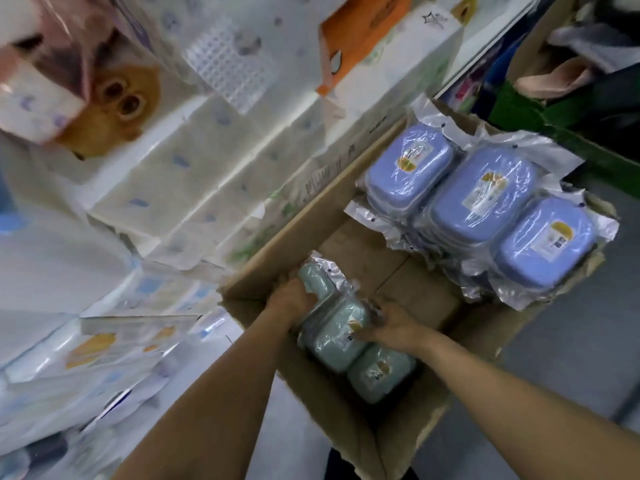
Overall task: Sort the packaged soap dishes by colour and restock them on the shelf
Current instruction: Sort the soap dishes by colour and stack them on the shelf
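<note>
Green soap dishes (337, 342), each sealed in a clear bag, sit in the near end of a big cardboard box (349, 441), and both hands are down among them. The left hand (290, 296) curls its fingers around the far green dish, the one that stands up on its edge. The right hand (388, 325) curls its fingers over the top of the middle green pack and holds it. At least 3 green dishes show, packed close and touching. At the far end of the same box lie the blue soap dishes (479, 199), with 3 on top and more stacked below them, well apart from the green ones. Bare box floor shows between the 2 colours. So the sorting looks mostly done, and this step looks like gathering the green ones. Next, the hands likely need a firm hold on the slippery bags, so no dish slides out while being lifted to the shelf. White packs (180, 188) of paper goods are piled beside the box on the left.
</note>
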The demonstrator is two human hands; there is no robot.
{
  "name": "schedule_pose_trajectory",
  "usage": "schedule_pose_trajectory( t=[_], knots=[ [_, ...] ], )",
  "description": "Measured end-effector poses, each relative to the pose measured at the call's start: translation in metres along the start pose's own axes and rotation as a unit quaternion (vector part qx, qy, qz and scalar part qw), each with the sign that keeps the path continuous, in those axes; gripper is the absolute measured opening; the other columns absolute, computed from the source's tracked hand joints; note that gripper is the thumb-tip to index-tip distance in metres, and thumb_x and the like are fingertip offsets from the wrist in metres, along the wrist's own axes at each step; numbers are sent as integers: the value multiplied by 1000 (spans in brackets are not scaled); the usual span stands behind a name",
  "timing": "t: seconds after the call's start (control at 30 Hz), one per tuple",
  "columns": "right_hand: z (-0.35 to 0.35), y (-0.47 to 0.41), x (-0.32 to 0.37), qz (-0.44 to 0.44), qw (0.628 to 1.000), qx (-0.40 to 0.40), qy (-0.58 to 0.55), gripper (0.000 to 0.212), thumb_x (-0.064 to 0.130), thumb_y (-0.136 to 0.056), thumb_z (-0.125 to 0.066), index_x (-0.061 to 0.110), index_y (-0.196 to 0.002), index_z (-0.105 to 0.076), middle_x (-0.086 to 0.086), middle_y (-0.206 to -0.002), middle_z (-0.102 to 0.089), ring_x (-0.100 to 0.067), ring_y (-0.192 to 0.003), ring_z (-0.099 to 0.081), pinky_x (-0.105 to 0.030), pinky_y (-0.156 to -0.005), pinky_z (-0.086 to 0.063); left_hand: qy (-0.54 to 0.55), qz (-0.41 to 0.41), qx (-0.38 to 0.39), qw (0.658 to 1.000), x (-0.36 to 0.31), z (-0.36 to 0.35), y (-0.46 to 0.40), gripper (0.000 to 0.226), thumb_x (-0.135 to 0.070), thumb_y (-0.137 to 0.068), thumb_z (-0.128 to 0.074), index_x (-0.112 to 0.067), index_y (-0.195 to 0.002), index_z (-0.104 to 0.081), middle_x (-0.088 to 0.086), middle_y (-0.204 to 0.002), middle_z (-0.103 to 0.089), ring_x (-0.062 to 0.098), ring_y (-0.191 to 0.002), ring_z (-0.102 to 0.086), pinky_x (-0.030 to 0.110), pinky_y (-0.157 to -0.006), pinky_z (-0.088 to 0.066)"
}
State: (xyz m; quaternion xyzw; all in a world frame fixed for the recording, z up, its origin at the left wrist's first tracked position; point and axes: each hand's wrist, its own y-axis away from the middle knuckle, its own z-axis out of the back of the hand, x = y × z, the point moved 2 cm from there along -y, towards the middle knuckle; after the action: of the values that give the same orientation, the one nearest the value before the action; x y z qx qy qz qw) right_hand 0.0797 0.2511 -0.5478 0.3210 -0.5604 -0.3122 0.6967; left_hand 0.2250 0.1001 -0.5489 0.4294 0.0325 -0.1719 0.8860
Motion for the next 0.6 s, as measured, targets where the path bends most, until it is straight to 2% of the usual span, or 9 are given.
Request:
schedule_pose_trajectory(
  t=[0.1,0.13,0.2,0.3,0.37,0.43,0.5,0.6],
  knots=[
    [-17,-22,-21,5,1000,3,10,82,61,-41,-89,41,-114,-57,13,-113,-66,-11,-107,-63,-40,-96,-52,-50,43,-4,998,2,-9,-14,73,-46,-92,-57,-13,-150,-25,13,-149,-35,34,-136,-33,42,-110,-32],
    [-19,-26,-24,-1,1000,-1,14,92,69,-33,-87,41,-114,-55,14,-113,-65,-11,-107,-62,-40,-94,-52,-75,55,-15,996,4,-10,-14,75,-48,-90,-59,-14,-148,-26,12,-147,-36,34,-135,-34,42,-108,-34],
    [-20,-22,-19,-22,999,-9,32,109,70,-25,-86,41,-123,-49,14,-119,-61,-13,-111,-59,-39,-95,-51,-138,48,-21,989,3,-12,-13,72,-49,-88,-62,-14,-145,-32,12,-144,-38,33,-133,-35,40,-105,-37],
    [-18,-8,-5,-53,995,-16,87,111,61,-35,-84,33,-135,-45,8,-130,-54,-18,-120,-51,-38,-98,-48,-218,22,-24,975,-1,-14,-11,77,-54,-82,-68,-13,-140,-40,13,-140,-37,29,-129,-37,38,-100,-40],
    [-14,-1,-2,-59,995,-22,73,108,56,-43,-87,32,-139,-44,5,-137,-48,-18,-127,-45,-33,-103,-44,-234,10,-40,971,-5,-6,-4,80,-57,-79,-71,-13,-138,-41,12,-139,-36,28,-127,-36,37,-100,-38],
    [-10,8,-1,-56,996,-21,63,106,52,-48,-89,30,-141,-44,4,-139,-43,-17,-129,-40,-28,-104,-40,-225,-6,-60,972,-9,1,6,74,-57,-80,-69,-12,-135,-45,12,-137,-35,29,-126,-35,38,-101,-35],
    [-1,20,4,-51,998,-28,31,101,44,-52,-92,24,-139,-46,4,-137,-48,-14,-121,-48,-27,-100,-44,-172,-26,-75,982,-13,8,23,70,-57,-84,-65,-13,-134,-44,11,-134,-42,29,-123,-42,40,-101,-36],
    [20,51,19,-33,998,-47,-33,72,32,-63,-91,17,-123,-54,7,-112,-64,-7,-91,-63,-19,-76,-52,10,-26,-95,995,-17,24,56,61,-55,-84,-68,-21,-125,-37,4,-115,-60,25,-105,-59,40,-93,-44]
  ],
)
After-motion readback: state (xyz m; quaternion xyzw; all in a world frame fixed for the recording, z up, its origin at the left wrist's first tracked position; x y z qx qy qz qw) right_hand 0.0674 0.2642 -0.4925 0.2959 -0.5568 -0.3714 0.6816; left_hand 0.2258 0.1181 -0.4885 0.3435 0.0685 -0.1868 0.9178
